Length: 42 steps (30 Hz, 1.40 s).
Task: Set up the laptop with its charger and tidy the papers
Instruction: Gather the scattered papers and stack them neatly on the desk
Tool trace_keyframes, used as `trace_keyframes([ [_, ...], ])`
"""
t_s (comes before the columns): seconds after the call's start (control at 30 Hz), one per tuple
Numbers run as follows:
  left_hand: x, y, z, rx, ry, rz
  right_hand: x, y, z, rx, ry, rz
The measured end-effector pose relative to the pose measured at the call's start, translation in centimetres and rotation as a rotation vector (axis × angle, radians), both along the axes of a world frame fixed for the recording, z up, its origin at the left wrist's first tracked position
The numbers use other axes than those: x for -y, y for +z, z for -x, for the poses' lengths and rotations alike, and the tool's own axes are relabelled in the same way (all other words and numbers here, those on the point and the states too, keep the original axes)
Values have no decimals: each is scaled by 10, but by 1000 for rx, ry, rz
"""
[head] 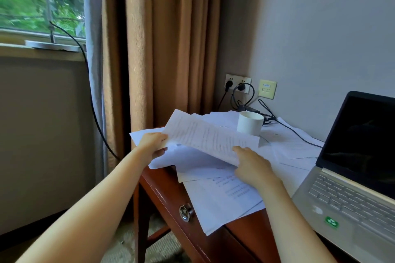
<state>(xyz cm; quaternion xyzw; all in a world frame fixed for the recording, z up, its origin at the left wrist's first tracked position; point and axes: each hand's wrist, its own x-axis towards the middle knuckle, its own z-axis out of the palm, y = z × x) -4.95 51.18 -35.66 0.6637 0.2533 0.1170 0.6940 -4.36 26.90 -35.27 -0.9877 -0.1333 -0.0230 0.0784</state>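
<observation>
Pinching printed sheets (205, 134) w/ both hands: left hand (152, 143), right hand (253, 166), fingers curled on edges; mug (250, 123) behind, near desk (164, 196) back edge.

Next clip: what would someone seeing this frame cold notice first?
Both hands hold up a printed sheet at centre, the left hand gripping its left edge and the right hand its near corner, above loose papers strewn over the wooden desk. A white mug stands on the papers just behind. An open laptop with a dark screen sits at the right edge.
</observation>
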Motion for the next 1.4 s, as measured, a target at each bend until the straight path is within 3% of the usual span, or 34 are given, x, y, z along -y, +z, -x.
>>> trace_keyframes([
  [0.17,4,3,9,167,28,448,12,5,-3,186,-245,-135],
  [0.23,12,3,10,184,13,514,9,8,1,285,-235,-185],
  [0.3,20,0,8,170,33,477,0,8,2,349,-177,-201],
  [0.37,26,-4,3,133,46,301,-17,9,9,428,-67,-168],
  [0.47,31,-8,-3,139,45,78,-40,1,18,612,306,-230],
  [0.6,33,-12,-9,51,-29,-176,-59,-14,28,398,510,-167],
  [0.7,33,-17,-11,-17,-110,-369,-62,-15,33,486,600,-243],
  [0.77,31,-19,-13,-9,-80,-405,-61,-14,34,352,589,-372],
  [0.83,29,-20,-13,5,-37,-434,-56,-11,32,53,424,-506],
  [0.9,27,-22,-13,-15,-22,-465,-47,-7,20,88,232,-623],
  [0.97,28,-25,-11,-34,11,-491,-33,-8,4,200,-23,-582],
  [1.07,33,-28,-7,-9,54,-519,-5,-17,-14,55,-302,-481],
  [1.33,44,-33,-2,56,30,-628,12,-19,-31,-265,-348,-1140],
  [1.4,48,-32,0,72,16,-656,4,-22,-28,-325,-324,-1169],
])
